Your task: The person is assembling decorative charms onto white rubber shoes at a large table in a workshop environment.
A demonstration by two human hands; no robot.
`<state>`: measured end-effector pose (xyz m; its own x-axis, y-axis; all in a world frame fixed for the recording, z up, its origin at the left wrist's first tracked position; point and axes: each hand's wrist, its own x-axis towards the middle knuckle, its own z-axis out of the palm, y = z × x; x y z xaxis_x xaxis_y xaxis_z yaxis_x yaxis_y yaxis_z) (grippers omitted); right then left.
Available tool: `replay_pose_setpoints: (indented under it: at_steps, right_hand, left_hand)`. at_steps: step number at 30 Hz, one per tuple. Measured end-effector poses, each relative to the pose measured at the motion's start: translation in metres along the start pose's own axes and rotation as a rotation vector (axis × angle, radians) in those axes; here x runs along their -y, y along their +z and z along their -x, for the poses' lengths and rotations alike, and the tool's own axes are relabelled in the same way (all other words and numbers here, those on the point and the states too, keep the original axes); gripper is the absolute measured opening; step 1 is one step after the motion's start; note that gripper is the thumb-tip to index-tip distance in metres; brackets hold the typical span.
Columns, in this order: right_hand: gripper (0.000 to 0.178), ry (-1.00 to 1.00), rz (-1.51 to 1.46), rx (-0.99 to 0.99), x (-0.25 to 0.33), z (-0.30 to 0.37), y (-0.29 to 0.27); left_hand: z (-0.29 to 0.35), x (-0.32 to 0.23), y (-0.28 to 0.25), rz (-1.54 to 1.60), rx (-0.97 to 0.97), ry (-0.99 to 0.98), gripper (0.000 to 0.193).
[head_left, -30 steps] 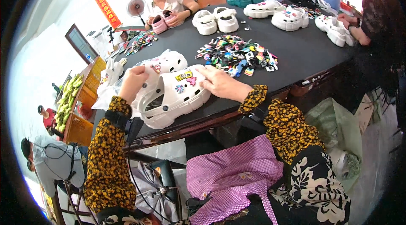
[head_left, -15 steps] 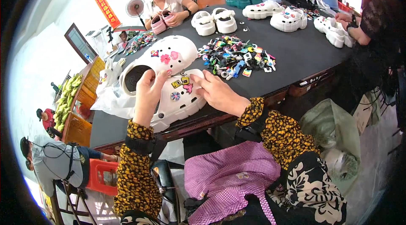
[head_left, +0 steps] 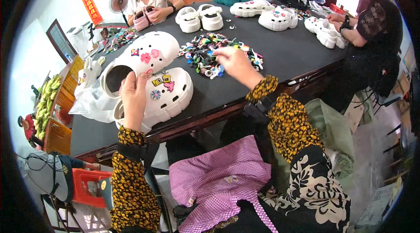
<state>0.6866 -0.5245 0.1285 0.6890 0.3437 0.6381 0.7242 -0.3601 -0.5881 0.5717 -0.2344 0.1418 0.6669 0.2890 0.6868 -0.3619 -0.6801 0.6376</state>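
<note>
While left hand (head_left: 133, 99) grips the near white clog (head_left: 164, 97) at its heel, fingers closed on it. Right hand (head_left: 236, 62) is w/ fingers pinched over the charm pile (head_left: 210, 51); can't tell if holding one.

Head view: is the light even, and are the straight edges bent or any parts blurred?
Head view: daylight burns out the top right corner, while the dark table is evenly lit; its front edge bows with fisheye distortion, and a black rim rings the frame; the right hand above the heap of coloured charms looks slightly soft, the left hand sharper.
</note>
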Motion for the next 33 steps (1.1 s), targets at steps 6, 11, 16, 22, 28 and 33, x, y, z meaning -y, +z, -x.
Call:
replay_pose_setpoints:
  at_steps: [6, 11, 16, 22, 28, 33]
  right_hand:
    - [0.019, 0.172, 0.126, -0.08, -0.031, -0.017, -0.041]
    - [0.02, 0.221, 0.118, -0.056, -0.047, -0.012, -0.057]
    - [0.021, 0.221, 0.255, -0.029, -0.058, -0.008, -0.071]
    - [0.02, 0.241, 0.282, 0.058, -0.053, 0.004, -0.079]
    - [0.018, 0.162, 0.259, 0.177, -0.052, 0.016, -0.069]
    - [0.019, -0.074, 0.689, 0.208, -0.045, 0.027, -0.059]
  left_hand:
    - [-0.003, 0.0, -0.003, -0.014, -0.018, 0.049, 0.033]
    - [-0.005, 0.006, 0.002, -0.041, 0.013, 0.061, 0.034]
    - [-0.003, -0.009, -0.002, -0.144, 0.01, 0.067, 0.029]
    - [-0.003, -0.005, 0.0, -0.156, 0.003, 0.097, 0.028]
    - [-0.003, -0.008, -0.001, -0.215, 0.015, 0.108, 0.029]
    - [-0.003, -0.008, -0.002, -0.233, 0.037, 0.076, 0.03]
